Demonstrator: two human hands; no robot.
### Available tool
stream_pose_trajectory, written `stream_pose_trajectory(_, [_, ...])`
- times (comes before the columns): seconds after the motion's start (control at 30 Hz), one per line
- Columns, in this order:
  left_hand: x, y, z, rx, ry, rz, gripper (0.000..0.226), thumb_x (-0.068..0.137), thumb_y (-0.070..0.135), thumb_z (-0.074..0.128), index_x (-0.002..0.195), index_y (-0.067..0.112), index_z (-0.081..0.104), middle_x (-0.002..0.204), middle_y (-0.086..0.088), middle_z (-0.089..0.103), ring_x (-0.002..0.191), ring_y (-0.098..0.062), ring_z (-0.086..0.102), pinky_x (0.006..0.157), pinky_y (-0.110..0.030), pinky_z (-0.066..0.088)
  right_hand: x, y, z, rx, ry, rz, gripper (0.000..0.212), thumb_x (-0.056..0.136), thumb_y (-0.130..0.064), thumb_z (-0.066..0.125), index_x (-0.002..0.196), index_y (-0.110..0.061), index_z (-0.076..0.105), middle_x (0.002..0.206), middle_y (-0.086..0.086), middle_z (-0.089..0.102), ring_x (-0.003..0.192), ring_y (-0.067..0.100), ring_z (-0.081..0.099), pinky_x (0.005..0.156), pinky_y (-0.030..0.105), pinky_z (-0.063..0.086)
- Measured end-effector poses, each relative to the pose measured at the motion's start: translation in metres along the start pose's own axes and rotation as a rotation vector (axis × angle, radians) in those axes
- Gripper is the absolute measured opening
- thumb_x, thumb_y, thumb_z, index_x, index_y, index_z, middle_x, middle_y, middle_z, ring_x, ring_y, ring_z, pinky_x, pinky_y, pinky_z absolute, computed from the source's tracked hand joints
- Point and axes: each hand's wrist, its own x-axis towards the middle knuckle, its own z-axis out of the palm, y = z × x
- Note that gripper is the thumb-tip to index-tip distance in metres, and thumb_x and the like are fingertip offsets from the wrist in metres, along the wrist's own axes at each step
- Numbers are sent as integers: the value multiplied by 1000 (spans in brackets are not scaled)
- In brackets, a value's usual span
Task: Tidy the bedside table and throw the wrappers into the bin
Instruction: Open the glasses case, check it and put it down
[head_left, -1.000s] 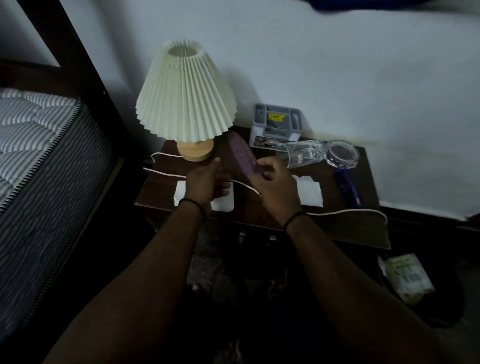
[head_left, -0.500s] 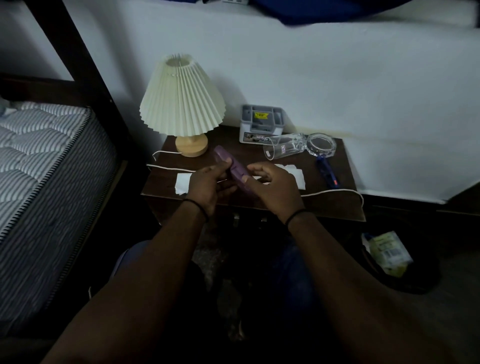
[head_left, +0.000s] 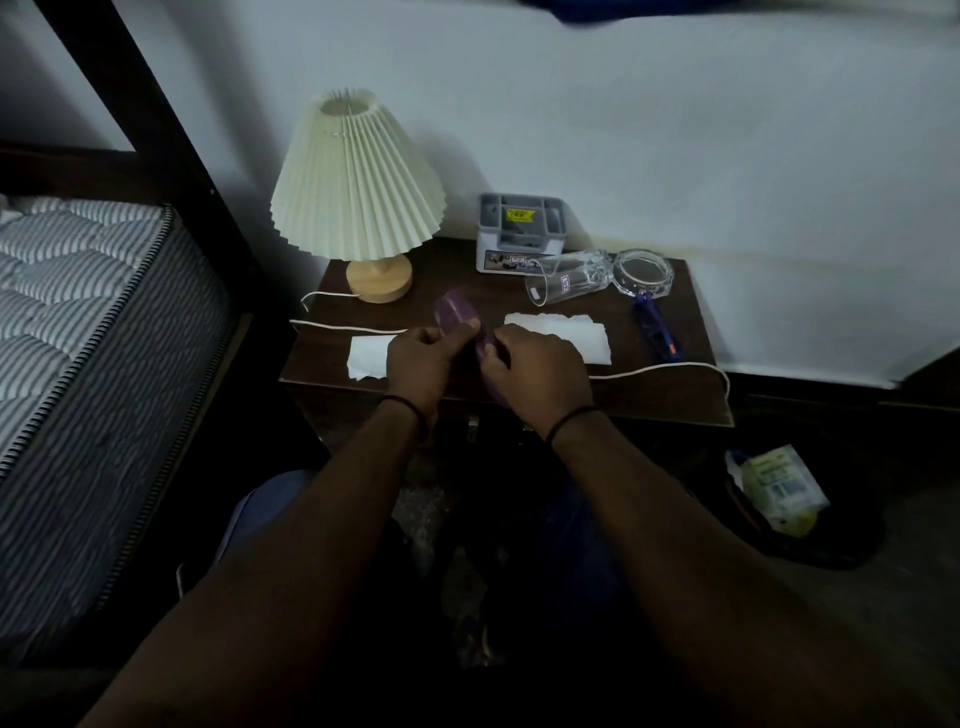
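Observation:
Both my hands hold a purple wrapper (head_left: 455, 316) above the front of the dark bedside table (head_left: 665, 402). My left hand (head_left: 423, 358) pinches its upper part, and my right hand (head_left: 535, 366) grips its lower end. Two white paper pieces lie on the table: one (head_left: 366, 356) left of my hands, one (head_left: 563, 332) behind my right hand. A dark bin (head_left: 831, 535) sits on the floor at the right with a yellow-green packet (head_left: 779, 488) in it.
A pleated cream lamp (head_left: 358, 176) stands at the table's back left, its white cord (head_left: 670, 368) trailing across the front. A grey organiser (head_left: 521, 231), a tipped glass (head_left: 566, 278), a glass ashtray (head_left: 643, 273) and a blue object (head_left: 655, 332) sit at the right. A mattress (head_left: 78, 322) is left.
The view has pulled back from the table. My hands have come closer together around the purple wrapper, and its free end looks shorter than before.

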Motion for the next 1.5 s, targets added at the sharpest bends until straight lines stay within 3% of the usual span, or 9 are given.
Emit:
stream_pose_trajectory(0.1, [3, 1, -1, 95, 43, 54, 41, 67, 38, 84, 76, 1, 70, 70, -12, 70, 62, -19, 63, 66, -35, 55, 3, -5, 4, -65, -3, -6, 29, 95, -35, 45, 96, -11, 60, 90, 13, 71, 84, 36, 65, 67, 38, 42])
stream_pose_trajectory(0.37, [7, 1, -2, 193, 57, 76, 48, 69, 42, 80, 75, -5, 70, 64, -11, 66, 60, -18, 58, 61, -32, 48, 4, -8, 10, -52, 12, 50, 33, 97, -32, 42, 95, -5, 60, 88, 17, 71, 82, 38, 67, 64, 36, 42])
stream_pose_trajectory(0.47, [6, 2, -4, 114, 12, 27, 43, 72, 35, 80, 84, -5, 71, 77, -18, 72, 68, -24, 67, 67, -35, 57, 5, -1, 7, 49, 0, 106, 31, 97, -29, 43, 90, -5, 60, 85, 18, 69, 81, 39, 64, 63, 35, 35])
stream_pose_trajectory(0.57, [6, 3, -6, -71, -109, -50, 19, 80, 25, 74, 77, 7, 74, 79, -16, 74, 73, -31, 70, 71, -45, 60, 5, 9, 3, 131, 29, 184, 29, 99, -26, 43, 91, -6, 62, 86, 19, 69, 84, 39, 63, 71, 41, 45])
stream_pose_trajectory(0.87, [8, 7, -8, -180, -146, -138, 22, 97, 18, 47, 91, 13, 67, 70, 0, 70, 59, -16, 66, 50, -24, 51, 6, 22, 8, 424, 141, 406, 29, 96, -18, 45, 75, -7, 63, 83, 16, 68, 80, 30, 61, 75, 36, 50])
stream_pose_trajectory(1.0, [8, 7, -7, -190, -140, -161, 20, 99, 15, 43, 96, 10, 62, 78, -5, 64, 62, -18, 63, 52, -25, 52, 9, 25, 12, 497, 103, 429, 35, 100, -25, 44, 85, -3, 66, 84, 15, 68, 83, 27, 61, 77, 34, 48])
stream_pose_trajectory(1.13, [12, 6, -7, -213, -109, -165, 21, 99, 16, 43, 90, 12, 62, 78, -6, 62, 66, -21, 60, 57, -29, 49, 9, 25, 13, 517, 100, 407, 39, 102, -31, 44, 86, -3, 67, 76, 4, 62, 77, 20, 57, 68, 22, 33])
stream_pose_trajectory(1.33, [17, 4, -5, -262, -233, -282, 30, 101, 35, 46, 112, 14, 65, 99, -7, 69, 91, -27, 66, 78, -45, 56, 9, 28, 11, 571, 153, 417, 33, 101, -25, 47, 96, -2, 71, 80, 0, 59, 81, 16, 56, 66, 16, 33])
stream_pose_trajectory(1.5, [15, 5, 5, -315, -324, -300, 30, 100, 35, 48, 112, 14, 66, 107, -7, 72, 94, -24, 71, 75, -41, 58, 10, 37, 8, 551, 182, 428, 29, 100, -22, 48, 101, -7, 73, 84, -7, 57, 82, 8, 51, 64, 5, 29])
